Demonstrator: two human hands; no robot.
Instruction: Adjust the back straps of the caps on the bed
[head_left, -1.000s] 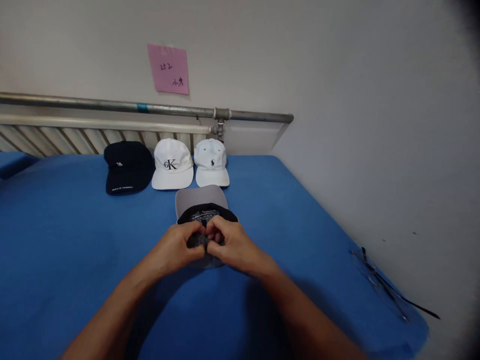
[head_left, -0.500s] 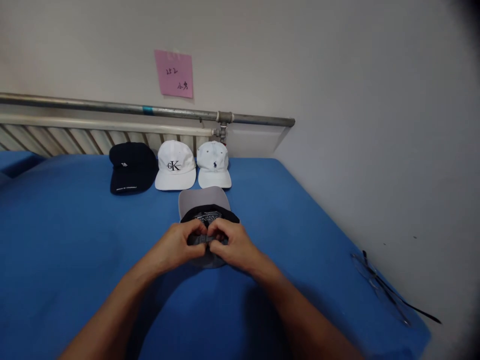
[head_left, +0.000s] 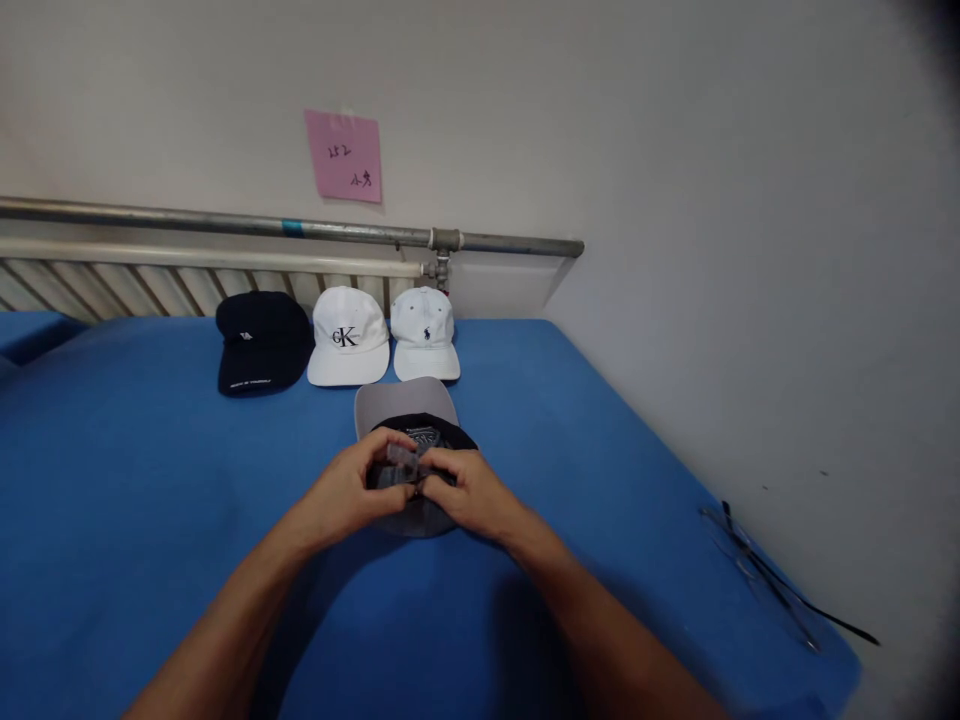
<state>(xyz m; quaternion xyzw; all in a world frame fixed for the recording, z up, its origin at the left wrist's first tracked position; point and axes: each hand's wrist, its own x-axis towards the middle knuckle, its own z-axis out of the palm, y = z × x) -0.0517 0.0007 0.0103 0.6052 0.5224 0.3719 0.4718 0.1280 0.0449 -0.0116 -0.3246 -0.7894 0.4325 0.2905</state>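
Left-hand (head_left: pixel 345 495) thumb and forefinger stand spread, a greyish strap (head_left: pixel 403 459) showing between them; half a second ago both forefingertips met there. The right-hand (head_left: pixel 476 492) thumb and forefinger curl in at the strap's other side; whether either hand pinches it, I cannot tell. The grey cap (head_left: pixel 405 400) lies beneath both hands on the blue surface (head_left: pixel 570 430), brim pointing away, just before the unmoved white polo-logo cap (head_left: pixel 424 325).

Blue surface (head_left: pixel 187 490), four caps (head_left: pixel 349 365), glasses (head_left: pixel 763 566)
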